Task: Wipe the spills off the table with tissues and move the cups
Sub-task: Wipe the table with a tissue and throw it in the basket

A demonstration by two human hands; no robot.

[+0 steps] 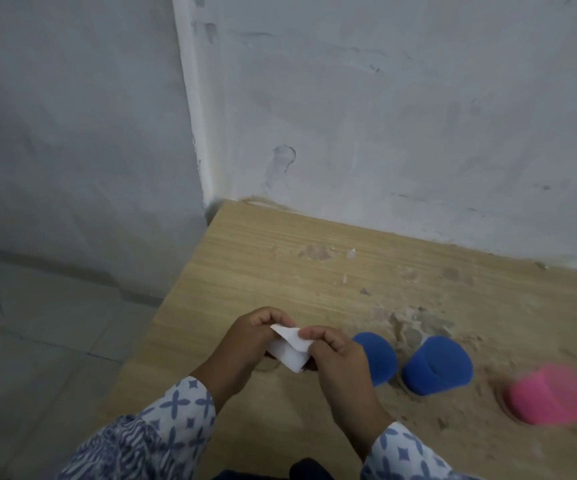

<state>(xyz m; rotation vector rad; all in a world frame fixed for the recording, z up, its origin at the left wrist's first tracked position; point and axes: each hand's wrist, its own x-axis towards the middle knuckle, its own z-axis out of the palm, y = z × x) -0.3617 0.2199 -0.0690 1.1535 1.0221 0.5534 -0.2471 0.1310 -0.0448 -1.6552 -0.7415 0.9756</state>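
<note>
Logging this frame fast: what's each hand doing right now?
Left hand: holding the tissue.
Right hand: pinching the same tissue.

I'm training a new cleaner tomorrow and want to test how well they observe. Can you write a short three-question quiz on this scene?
1. True or false: the left hand and the right hand both pinch the tissue.
2. How many blue cups are on the table? A) one B) two C) three
3. Fill in: the pink cup sits to the ____ of the blue cups.

Key: 1 true; 2 B; 3 right.
</note>
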